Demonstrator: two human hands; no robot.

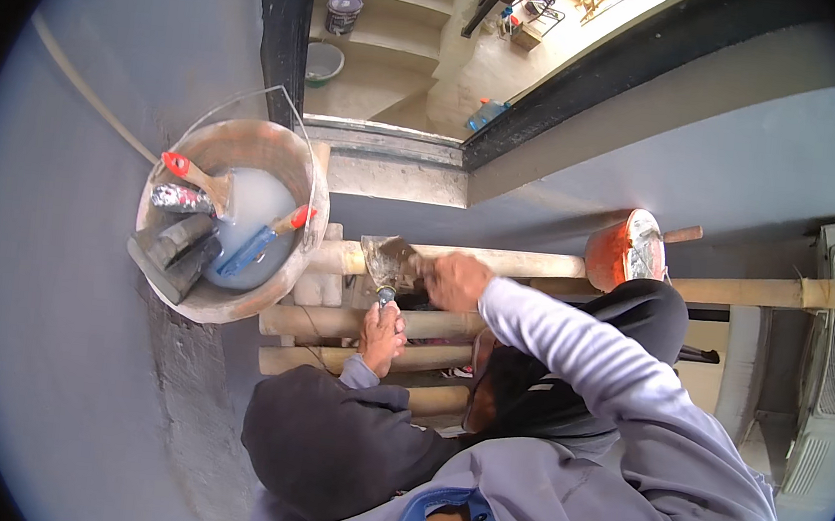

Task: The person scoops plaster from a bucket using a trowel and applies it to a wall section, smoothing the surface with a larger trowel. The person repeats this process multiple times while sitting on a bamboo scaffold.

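Honestly, my left hand [383, 338] gripped the scraper [383, 261] near mid-frame, my right hand [458, 280] just beside it (too blurred to tell its grip), so one slip could've nicked me.

scraper [383, 263]; broad, smeared blade; pointing away; over bamboo pole [513, 263]

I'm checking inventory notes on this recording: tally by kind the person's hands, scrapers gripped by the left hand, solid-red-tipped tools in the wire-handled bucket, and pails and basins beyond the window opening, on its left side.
Hands (left hand, right hand): 2
Scraper: 1
Red-tipped tools in the bucket (tan one, blue one): 2
Pail: 1
Basin: 1
Total: 7
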